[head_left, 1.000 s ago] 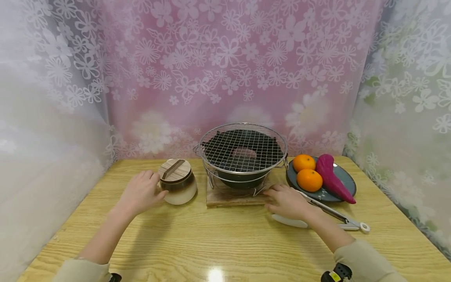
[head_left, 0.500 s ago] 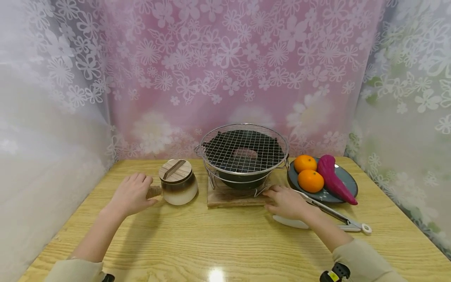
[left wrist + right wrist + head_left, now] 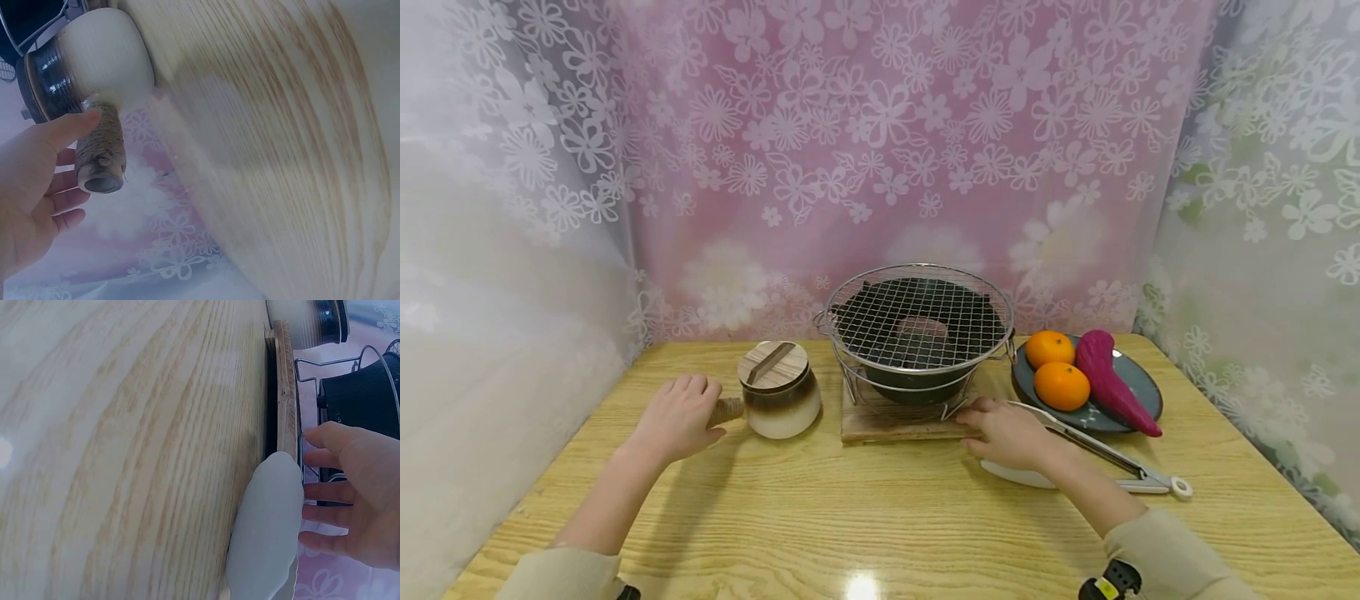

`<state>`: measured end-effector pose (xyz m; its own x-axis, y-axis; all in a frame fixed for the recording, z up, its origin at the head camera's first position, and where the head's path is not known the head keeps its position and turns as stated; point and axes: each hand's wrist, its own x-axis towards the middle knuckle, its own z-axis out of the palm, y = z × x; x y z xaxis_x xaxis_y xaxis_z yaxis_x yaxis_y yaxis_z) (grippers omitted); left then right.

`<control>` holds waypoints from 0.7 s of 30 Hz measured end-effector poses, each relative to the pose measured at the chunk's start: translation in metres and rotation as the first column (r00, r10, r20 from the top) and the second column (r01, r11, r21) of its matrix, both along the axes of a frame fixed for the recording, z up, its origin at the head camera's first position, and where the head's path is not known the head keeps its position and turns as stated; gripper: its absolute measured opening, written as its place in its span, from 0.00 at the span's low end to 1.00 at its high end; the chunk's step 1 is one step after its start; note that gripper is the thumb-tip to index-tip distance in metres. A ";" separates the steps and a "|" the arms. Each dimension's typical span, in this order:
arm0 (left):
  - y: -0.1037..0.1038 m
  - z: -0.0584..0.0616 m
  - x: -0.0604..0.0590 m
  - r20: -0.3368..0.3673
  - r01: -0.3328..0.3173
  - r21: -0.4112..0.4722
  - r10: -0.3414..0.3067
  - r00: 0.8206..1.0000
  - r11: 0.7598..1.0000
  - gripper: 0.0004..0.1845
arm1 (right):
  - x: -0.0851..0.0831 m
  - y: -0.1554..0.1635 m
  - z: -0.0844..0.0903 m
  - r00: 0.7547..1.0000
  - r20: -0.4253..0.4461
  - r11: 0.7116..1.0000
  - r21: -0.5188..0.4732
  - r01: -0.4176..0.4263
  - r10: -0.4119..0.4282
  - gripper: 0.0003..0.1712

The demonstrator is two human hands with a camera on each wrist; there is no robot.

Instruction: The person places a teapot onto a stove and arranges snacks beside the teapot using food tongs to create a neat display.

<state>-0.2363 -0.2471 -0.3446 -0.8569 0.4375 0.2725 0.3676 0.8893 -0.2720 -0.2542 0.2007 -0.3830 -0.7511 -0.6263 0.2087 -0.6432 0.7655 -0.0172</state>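
Observation:
A brown-and-cream ceramic pot [image 3: 780, 402] with a wooden lid [image 3: 772, 363] stands left of the grill. Its rope-wrapped handle [image 3: 728, 408] [image 3: 103, 150] points left. My left hand [image 3: 679, 417] [image 3: 37, 187] is at the handle's end, thumb touching the rope and fingers lying loosely behind it. My right hand [image 3: 1009, 432] [image 3: 356, 494] lies flat over a small white dish [image 3: 1022, 475] [image 3: 269, 531]. Its straight fingers reach the edge of the wooden board [image 3: 887, 421] [image 3: 285, 387] under the grill.
A black charcoal grill with a round wire mesh [image 3: 919, 321] sits on the board. Metal tongs [image 3: 1112, 458] lie to the right of my right hand. A dark plate [image 3: 1138, 387] at the back right holds two oranges [image 3: 1061, 385] and a purple sweet potato [image 3: 1105, 379]. Flowered curtains surround the table.
My left hand has slid left from the pot's side to the end of its handle, which now shows. My right hand has stayed nearly still.

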 end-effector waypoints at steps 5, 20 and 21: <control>-0.001 -0.003 -0.003 0.013 0.000 -0.029 0.000 1.000 1.000 0.29 | 0.001 0.000 0.001 1.000 0.010 1.000 0.000 -0.006 0.006 0.16; -0.001 -0.014 -0.011 -0.056 -0.015 -0.140 0.007 0.998 0.990 0.28 | 0.001 0.000 -0.002 1.000 0.010 0.999 0.039 0.022 -0.023 0.16; -0.001 -0.014 -0.011 -0.067 -0.021 -0.152 0.011 0.998 0.988 0.28 | 0.001 0.000 -0.002 1.000 0.010 0.999 0.041 0.023 -0.023 0.16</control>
<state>-0.2477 -0.2479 -0.3589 -0.8467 0.4646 0.2594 0.3302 0.8411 -0.4284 -0.2530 0.2011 -0.3846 -0.7672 -0.6168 0.1759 -0.6254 0.7802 0.0078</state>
